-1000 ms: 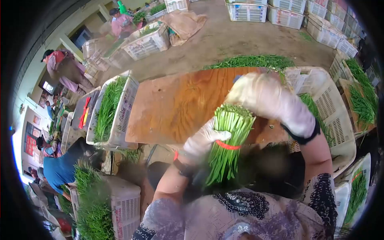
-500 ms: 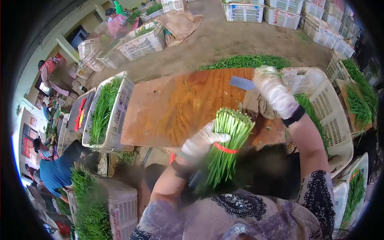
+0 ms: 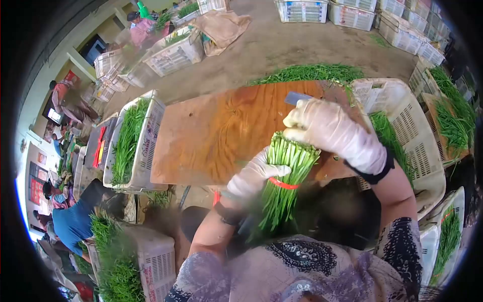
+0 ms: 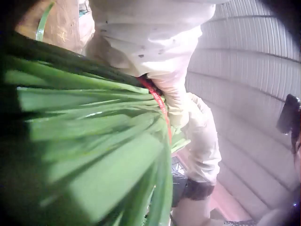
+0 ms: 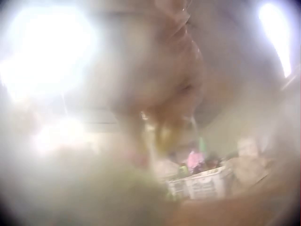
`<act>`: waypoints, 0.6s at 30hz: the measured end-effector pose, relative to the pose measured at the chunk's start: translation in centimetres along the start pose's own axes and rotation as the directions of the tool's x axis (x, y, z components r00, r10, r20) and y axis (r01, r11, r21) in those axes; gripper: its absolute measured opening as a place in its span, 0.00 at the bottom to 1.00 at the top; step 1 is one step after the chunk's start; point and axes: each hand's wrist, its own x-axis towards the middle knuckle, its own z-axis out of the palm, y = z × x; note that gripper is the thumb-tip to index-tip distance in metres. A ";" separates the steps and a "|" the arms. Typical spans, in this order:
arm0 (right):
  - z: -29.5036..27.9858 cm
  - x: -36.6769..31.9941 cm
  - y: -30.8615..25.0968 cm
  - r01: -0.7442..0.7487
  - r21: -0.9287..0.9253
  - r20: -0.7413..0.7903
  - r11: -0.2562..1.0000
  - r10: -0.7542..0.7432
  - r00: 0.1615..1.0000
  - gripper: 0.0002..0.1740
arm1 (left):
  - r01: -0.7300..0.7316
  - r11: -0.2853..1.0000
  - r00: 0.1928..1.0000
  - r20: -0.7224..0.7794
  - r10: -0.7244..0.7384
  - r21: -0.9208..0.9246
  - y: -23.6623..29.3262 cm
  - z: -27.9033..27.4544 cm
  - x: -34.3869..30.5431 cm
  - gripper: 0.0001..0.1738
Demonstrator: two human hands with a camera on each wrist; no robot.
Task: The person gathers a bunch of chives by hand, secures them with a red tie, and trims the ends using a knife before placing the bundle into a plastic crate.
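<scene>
My gloved left hand point(image 3: 254, 173) grips a bunch of garlic chives point(image 3: 284, 204) just above its red band point(image 3: 283, 183), cut stem ends upward. Flat green leaves point(image 4: 89, 122) fan out from that band point(image 4: 162, 110) in the left wrist view. At the stem ends, my gloved right hand point(image 3: 327, 126) has curled fingers right at the rim of the bunch; I cannot tell if they pinch a stem. Beyond it, the blade of a knife point(image 3: 298, 97) shows over the wooden board point(image 3: 216, 136), its handle end hidden. The right wrist view is heavily blurred.
White crates of greens stand left point(image 3: 146, 146) and right point(image 3: 417, 136) of the board. Loose greens point(image 3: 312, 73) lie beyond its far edge. A crate with greens point(image 3: 156, 261) sits at my lower left. Other people, one in a blue shirt point(image 3: 73, 221), are at the left.
My right hand moved from the stem ends out to the board's far right, then came back to them. The left hand keeps its grip on the banded bunch.
</scene>
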 end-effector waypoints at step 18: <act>1.3 2.3 1.7 0.294 -0.189 0.236 0.937 -0.247 0.940 0.09 | -0.053 0.999 0.999 -0.007 0.053 0.014 0.0 0.6 -0.4 0.41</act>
